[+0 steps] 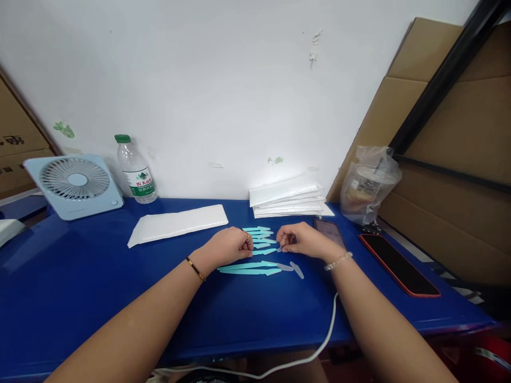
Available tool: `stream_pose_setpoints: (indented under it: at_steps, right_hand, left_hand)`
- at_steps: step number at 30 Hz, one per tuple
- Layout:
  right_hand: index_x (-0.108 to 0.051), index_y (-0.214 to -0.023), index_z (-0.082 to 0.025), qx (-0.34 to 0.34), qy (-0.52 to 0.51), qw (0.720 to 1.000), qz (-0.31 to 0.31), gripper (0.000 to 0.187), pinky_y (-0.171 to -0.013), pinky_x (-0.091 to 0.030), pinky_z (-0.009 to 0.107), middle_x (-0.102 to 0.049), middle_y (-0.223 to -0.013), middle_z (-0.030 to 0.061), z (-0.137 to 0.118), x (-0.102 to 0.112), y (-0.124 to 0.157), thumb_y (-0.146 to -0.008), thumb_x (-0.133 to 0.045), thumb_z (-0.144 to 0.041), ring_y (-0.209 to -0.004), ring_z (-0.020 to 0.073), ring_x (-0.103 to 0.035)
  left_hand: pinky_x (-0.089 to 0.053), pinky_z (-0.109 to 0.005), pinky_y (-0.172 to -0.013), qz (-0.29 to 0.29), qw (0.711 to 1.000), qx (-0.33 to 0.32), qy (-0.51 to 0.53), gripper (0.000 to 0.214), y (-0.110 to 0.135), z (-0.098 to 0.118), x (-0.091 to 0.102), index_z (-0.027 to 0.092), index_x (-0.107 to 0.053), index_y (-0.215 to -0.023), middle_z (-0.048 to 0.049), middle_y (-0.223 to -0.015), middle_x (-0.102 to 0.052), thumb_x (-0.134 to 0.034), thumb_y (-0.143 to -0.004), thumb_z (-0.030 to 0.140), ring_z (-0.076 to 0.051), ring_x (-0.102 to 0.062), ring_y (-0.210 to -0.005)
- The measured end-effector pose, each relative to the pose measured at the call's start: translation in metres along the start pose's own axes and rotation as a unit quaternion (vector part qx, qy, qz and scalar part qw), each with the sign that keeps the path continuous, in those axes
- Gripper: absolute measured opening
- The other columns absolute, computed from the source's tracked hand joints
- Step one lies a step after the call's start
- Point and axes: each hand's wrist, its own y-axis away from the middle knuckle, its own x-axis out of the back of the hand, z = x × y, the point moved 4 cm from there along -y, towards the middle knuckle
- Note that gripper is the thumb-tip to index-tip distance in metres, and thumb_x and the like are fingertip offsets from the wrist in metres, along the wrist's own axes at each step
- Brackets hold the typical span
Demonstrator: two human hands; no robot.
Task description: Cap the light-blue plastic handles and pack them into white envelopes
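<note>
A white cable (332, 319) hangs over the near edge of the blue worktop (80, 287). Beyond it lie two long teal strips (249, 267) with small pale tabs (297, 269) at their right ends. Just past these, the left hand (229, 246) and right hand (299, 240) rest among shorter teal strips (261, 239). Each grip is curled, fingertips pressed together; what they nip is hidden. Farther back are a phone (329, 230), a white envelope (178, 223), an envelope stack (287, 199), a fan (74, 183) and a bottle (136, 170).
</note>
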Motion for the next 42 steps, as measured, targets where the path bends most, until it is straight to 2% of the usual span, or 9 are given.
stream_pose_setpoints:
  at_steps: [10, 15, 17, 20, 22, 25, 32, 37, 42]
  right_hand:
    - [-0.058, -0.087, -0.018, 0.035, -0.056, 0.998, 0.021, 0.015, -0.068, -0.051, 0.025, -0.067, -0.076, 0.0004, -0.007, -0.021, -0.012, -0.074, -0.064, -0.022, -0.073, 0.0142, -0.065]
    - [-0.065, -0.087, -0.018, 0.063, 0.009, 0.997, 0.051, 0.020, -0.070, -0.047, 0.026, -0.065, -0.085, 0.0037, -0.021, -0.004, -0.003, -0.072, -0.069, -0.030, -0.077, 0.0156, -0.060]
    - [-0.067, -0.083, -0.018, 0.066, 0.027, 0.997, 0.012, 0.022, -0.068, -0.046, 0.026, -0.065, -0.085, 0.0041, -0.027, 0.003, 0.005, -0.070, -0.071, -0.035, -0.077, 0.0158, -0.058]
    - [-0.069, -0.081, -0.018, 0.043, 0.045, 0.995, -0.076, 0.028, -0.062, -0.045, 0.023, -0.065, -0.081, 0.0027, -0.030, 0.003, 0.014, -0.063, -0.075, -0.038, -0.072, 0.0151, -0.058]
    - [-0.070, -0.079, -0.018, 0.024, 0.064, 0.993, -0.101, 0.028, -0.059, -0.043, 0.022, -0.065, -0.079, 0.0023, -0.027, 0.000, 0.014, -0.060, -0.076, -0.037, -0.070, 0.0146, -0.058]
    - [-0.070, -0.076, -0.018, 0.003, 0.071, 0.991, -0.117, 0.021, -0.057, -0.043, 0.021, -0.066, -0.076, 0.0021, -0.022, -0.006, 0.011, -0.065, -0.072, -0.035, -0.066, 0.0135, -0.058]
    - [-0.069, -0.070, -0.017, -0.036, 0.069, 0.994, -0.077, 0.022, -0.051, -0.040, 0.020, -0.067, -0.069, 0.0019, -0.014, -0.006, 0.006, -0.067, -0.070, -0.038, -0.059, 0.0124, -0.058]
    - [-0.070, -0.071, -0.018, -0.030, 0.058, 0.997, -0.046, 0.022, -0.054, -0.042, 0.020, -0.069, -0.071, 0.0013, -0.014, -0.012, 0.000, -0.069, -0.069, -0.039, -0.062, 0.0130, -0.061]
    - [-0.070, -0.069, -0.018, -0.041, 0.049, 0.997, -0.050, 0.023, -0.053, -0.042, 0.020, -0.070, -0.069, 0.0012, -0.012, -0.012, 0.000, -0.067, -0.070, -0.041, -0.061, 0.0136, -0.063]
  left_hand:
    - [-0.035, -0.022, -0.055, 0.018, 1.000, -0.009, -0.003, 0.013, -0.005, -0.001, -0.005, 0.021, -0.067, -0.080, -0.0001, -0.075, -0.067, -0.058, -0.077, 0.030, -0.014, -0.057, -0.067]
    - [-0.038, -0.022, -0.060, 0.060, 0.998, -0.026, -0.007, 0.022, 0.001, 0.005, 0.004, 0.021, -0.065, -0.087, -0.0024, -0.088, -0.065, -0.060, -0.075, 0.038, -0.015, -0.057, -0.076]
    - [-0.038, -0.022, -0.058, 0.046, 0.998, -0.037, 0.010, 0.029, 0.005, 0.009, 0.006, 0.021, -0.064, -0.088, -0.0018, -0.087, -0.064, -0.062, -0.073, 0.045, -0.015, -0.057, -0.076]
    - [-0.035, -0.021, -0.052, -0.011, 0.999, -0.042, 0.024, 0.028, 0.008, 0.013, 0.002, 0.022, -0.065, -0.083, 0.0002, -0.078, -0.064, -0.064, -0.070, 0.046, -0.014, -0.056, -0.068]
    - [-0.034, -0.021, -0.049, -0.033, 0.998, -0.038, 0.026, 0.020, 0.008, 0.014, -0.002, 0.022, -0.065, -0.079, 0.0011, -0.073, -0.065, -0.062, -0.072, 0.041, -0.012, -0.056, -0.064]
    - [-0.033, -0.020, -0.048, -0.037, 0.999, -0.025, 0.029, 0.015, 0.006, 0.012, -0.007, 0.022, -0.065, -0.075, 0.0015, -0.070, -0.066, -0.058, -0.074, 0.035, -0.012, -0.056, -0.061]
    - [-0.033, -0.020, -0.048, -0.032, 0.999, -0.008, 0.032, 0.014, 0.003, 0.008, -0.009, 0.022, -0.065, -0.076, 0.0016, -0.071, -0.067, -0.058, -0.074, 0.034, -0.012, -0.057, -0.062]
    - [-0.034, -0.020, -0.050, -0.023, 0.999, -0.006, 0.027, 0.014, 0.000, 0.008, -0.011, 0.023, -0.066, -0.078, 0.0011, -0.072, -0.066, -0.058, -0.075, 0.033, -0.012, -0.056, -0.063]
    - [-0.035, -0.020, -0.051, -0.025, 0.999, -0.003, 0.029, 0.015, 0.000, 0.007, -0.011, 0.022, -0.066, -0.079, 0.0003, -0.073, -0.066, -0.058, -0.076, 0.033, -0.012, -0.056, -0.063]
